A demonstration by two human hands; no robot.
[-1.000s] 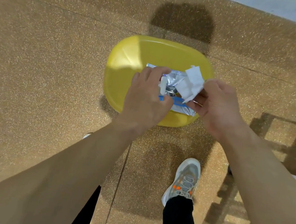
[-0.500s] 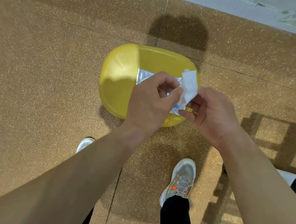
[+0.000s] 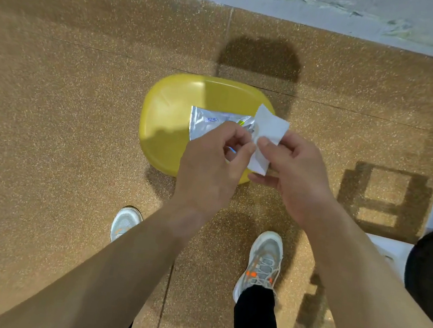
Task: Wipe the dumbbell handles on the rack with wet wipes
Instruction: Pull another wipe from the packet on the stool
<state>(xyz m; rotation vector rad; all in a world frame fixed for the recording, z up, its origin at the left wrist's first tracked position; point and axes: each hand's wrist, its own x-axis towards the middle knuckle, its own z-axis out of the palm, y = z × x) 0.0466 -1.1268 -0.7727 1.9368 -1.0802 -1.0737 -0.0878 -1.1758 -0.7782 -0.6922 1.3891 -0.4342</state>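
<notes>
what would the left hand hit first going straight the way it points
The white wipe held by the right hand: the left hand seems to pinch its edge. Beyond, lower down, lies the silver pack.

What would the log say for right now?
left hand: pinches wipe | right hand: pinches wipe | wipe: out of pack | pack: on stool

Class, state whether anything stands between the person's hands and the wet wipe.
Nothing visible does: the right hand and the left hand both pinch the wet wipe, held above the silver packet on the yellow stool.
</notes>
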